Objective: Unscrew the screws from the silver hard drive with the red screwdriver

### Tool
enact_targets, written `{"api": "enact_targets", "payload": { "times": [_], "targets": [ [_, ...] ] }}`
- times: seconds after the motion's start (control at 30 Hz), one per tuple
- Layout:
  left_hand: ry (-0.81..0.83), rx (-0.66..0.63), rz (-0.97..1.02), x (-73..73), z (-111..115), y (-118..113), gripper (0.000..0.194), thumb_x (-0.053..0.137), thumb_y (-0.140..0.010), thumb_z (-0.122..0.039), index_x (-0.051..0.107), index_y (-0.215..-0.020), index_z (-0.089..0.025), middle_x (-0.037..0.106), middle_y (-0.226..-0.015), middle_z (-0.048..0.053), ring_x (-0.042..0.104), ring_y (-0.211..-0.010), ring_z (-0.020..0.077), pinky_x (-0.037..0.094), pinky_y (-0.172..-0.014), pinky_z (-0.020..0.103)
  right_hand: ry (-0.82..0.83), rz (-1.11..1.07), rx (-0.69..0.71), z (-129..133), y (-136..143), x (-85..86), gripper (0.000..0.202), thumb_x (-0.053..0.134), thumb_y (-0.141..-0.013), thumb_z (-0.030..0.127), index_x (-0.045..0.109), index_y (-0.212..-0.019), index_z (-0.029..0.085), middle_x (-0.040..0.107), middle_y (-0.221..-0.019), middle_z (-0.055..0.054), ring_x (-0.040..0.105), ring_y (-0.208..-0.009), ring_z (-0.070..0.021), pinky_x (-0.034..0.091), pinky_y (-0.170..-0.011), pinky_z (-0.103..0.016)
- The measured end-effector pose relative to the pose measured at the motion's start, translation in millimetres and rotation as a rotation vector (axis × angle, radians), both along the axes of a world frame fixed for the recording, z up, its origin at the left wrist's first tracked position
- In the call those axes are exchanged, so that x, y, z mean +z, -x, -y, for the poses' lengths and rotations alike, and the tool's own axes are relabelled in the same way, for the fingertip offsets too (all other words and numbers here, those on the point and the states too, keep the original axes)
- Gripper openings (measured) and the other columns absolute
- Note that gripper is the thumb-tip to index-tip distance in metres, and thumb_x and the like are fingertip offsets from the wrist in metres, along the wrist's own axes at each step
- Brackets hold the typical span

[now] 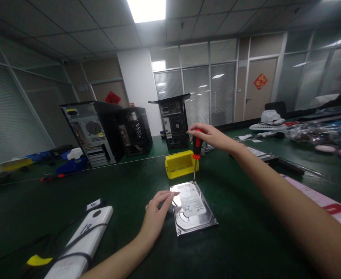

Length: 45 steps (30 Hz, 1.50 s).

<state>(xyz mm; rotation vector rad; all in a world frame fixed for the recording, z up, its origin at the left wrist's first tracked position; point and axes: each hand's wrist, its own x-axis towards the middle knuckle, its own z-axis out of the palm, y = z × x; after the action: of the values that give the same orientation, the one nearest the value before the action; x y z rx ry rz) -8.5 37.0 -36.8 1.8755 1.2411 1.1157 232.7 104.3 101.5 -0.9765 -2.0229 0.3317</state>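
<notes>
A silver hard drive [195, 207] with a white label lies flat on the green table. My left hand [158, 207] holds its upper left edge, with fingertips on the top face. Above the drive's far right corner, my right hand [203, 133] is closed around the red and black handle of a screwdriver [197, 145]. The screwdriver stands nearly upright, and its tip meets that corner; the screw under it is too small to make out. Just behind the drive sits a yellow bin [180, 170] with small metal pieces inside.
Computer cases [103, 131] stand at the back left, and another case [174, 124] is behind the bin. A white power strip [83, 240] wrapped in black cord lies front left. At right are a pink package [318, 197], a white fan [267, 122] and clear plastic bags [309, 131].
</notes>
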Motion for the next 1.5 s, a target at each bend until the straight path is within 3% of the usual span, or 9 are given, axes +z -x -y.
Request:
{"api": "enact_targets", "payload": {
  "times": [0.17, 0.37, 0.53, 0.67, 0.9, 1.0, 1.17, 1.3, 1.5],
  "targets": [
    [0.01, 0.022, 0.005, -1.6, 0.4, 1.0, 0.038, 0.038, -0.088, -0.041, 0.071, -0.093, -0.024, 0.065, -0.105, 0.002, 0.056, -0.103, 0.0217, 0.036, -0.097, 0.033, -0.017, 0.082, -0.119, 4.6, -0.6, 2.2, 0.03, 0.04, -0.088, 0.038, 0.058, -0.1, 0.018, 0.06, -0.093, -0.007, 0.056, -0.087, -0.0209, 0.043, -0.081, -0.035],
    [0.016, 0.027, 0.005, -2.0, 0.5, 1.5, 0.038, 0.037, -0.089, -0.041, 0.07, -0.094, -0.025, 0.065, -0.104, 0.001, 0.057, -0.101, 0.0211, 0.037, -0.095, 0.033, 0.184, -0.061, 0.101, 6.3, 1.3, 3.3, 0.046, 0.038, -0.088, 0.03, 0.034, -0.133, 0.02, 0.058, -0.112, -0.008, 0.056, -0.101, -0.0191, 0.045, -0.086, -0.034],
    [0.011, 0.007, 0.018, -2.2, -0.2, 1.2, 0.034, 0.042, -0.088, -0.04, 0.07, -0.094, -0.023, 0.065, -0.104, 0.002, 0.056, -0.104, 0.0216, 0.038, -0.094, 0.032, -0.087, -0.015, -0.037, 0.6, 4.7, -5.0, 0.031, 0.053, -0.08, 0.043, 0.051, -0.1, 0.02, 0.058, -0.086, -0.002, 0.056, -0.076, -0.0163, 0.045, -0.07, -0.03],
    [-0.004, -0.008, 0.021, -2.8, 0.0, 1.2, 0.031, 0.045, -0.087, -0.039, 0.071, -0.094, -0.024, 0.065, -0.103, 0.002, 0.057, -0.103, 0.0219, 0.038, -0.095, 0.032, -0.161, 0.035, -0.182, -0.2, 2.5, -8.7, 0.026, 0.052, -0.08, 0.045, 0.049, -0.086, 0.019, 0.052, -0.072, 0.0, 0.048, -0.064, -0.0138, 0.039, -0.061, -0.027],
    [0.008, -0.02, -0.004, 1.3, 2.3, 0.2, 0.024, 0.056, -0.08, -0.038, 0.073, -0.091, -0.024, 0.064, -0.101, 0.005, 0.058, -0.1, 0.0236, 0.041, -0.092, 0.036, 0.176, -0.085, 0.047, 9.2, 5.7, -0.4, 0.019, 0.033, -0.088, 0.03, 0.044, -0.1, 0.021, 0.055, -0.09, -0.003, 0.056, -0.08, -0.0165, 0.045, -0.067, -0.029],
    [0.003, -0.03, -0.018, 1.1, 2.0, -0.4, 0.022, 0.059, -0.079, -0.038, 0.074, -0.088, -0.025, 0.064, -0.099, 0.005, 0.058, -0.098, 0.0237, 0.041, -0.092, 0.037, 0.167, -0.089, 0.124, 8.8, 7.1, 1.5, 0.022, 0.036, -0.088, 0.032, 0.048, -0.1, 0.018, 0.058, -0.09, -0.005, 0.058, -0.081, -0.0169, 0.046, -0.073, -0.03],
    [-0.028, -0.045, -0.013, -1.5, 1.5, -1.1, 0.016, 0.065, -0.074, -0.036, 0.075, -0.081, -0.025, 0.065, -0.094, 0.005, 0.06, -0.094, 0.0234, 0.042, -0.09, 0.037, -0.158, 0.015, -0.111, -1.9, 6.0, -6.1, 0.029, 0.047, -0.084, 0.043, 0.059, -0.092, 0.018, 0.061, -0.082, -0.004, 0.056, -0.073, -0.0172, 0.043, -0.069, -0.03],
    [-0.019, -0.033, -0.008, -0.6, 2.3, -1.3, 0.014, 0.067, -0.072, -0.034, 0.075, -0.078, -0.024, 0.066, -0.093, 0.005, 0.06, -0.092, 0.0238, 0.043, -0.088, 0.037, -0.237, 0.125, -0.254, -0.4, 3.9, -8.1, 0.035, 0.048, -0.082, 0.049, 0.061, -0.096, 0.019, 0.061, -0.077, -0.004, 0.054, -0.068, -0.0171, 0.04, -0.063, -0.03],
    [0.013, -0.032, 0.005, -1.9, 0.2, -0.2, 0.023, 0.058, -0.079, -0.038, 0.073, -0.088, -0.024, 0.064, -0.098, 0.005, 0.058, -0.097, 0.0235, 0.041, -0.09, 0.036, 0.033, 0.074, -0.054, 7.9, 1.9, -0.3, 0.043, 0.035, -0.09, 0.036, 0.041, -0.128, 0.018, 0.056, -0.117, -0.011, 0.053, -0.103, -0.021, 0.04, -0.088, -0.036]
  ]
}}
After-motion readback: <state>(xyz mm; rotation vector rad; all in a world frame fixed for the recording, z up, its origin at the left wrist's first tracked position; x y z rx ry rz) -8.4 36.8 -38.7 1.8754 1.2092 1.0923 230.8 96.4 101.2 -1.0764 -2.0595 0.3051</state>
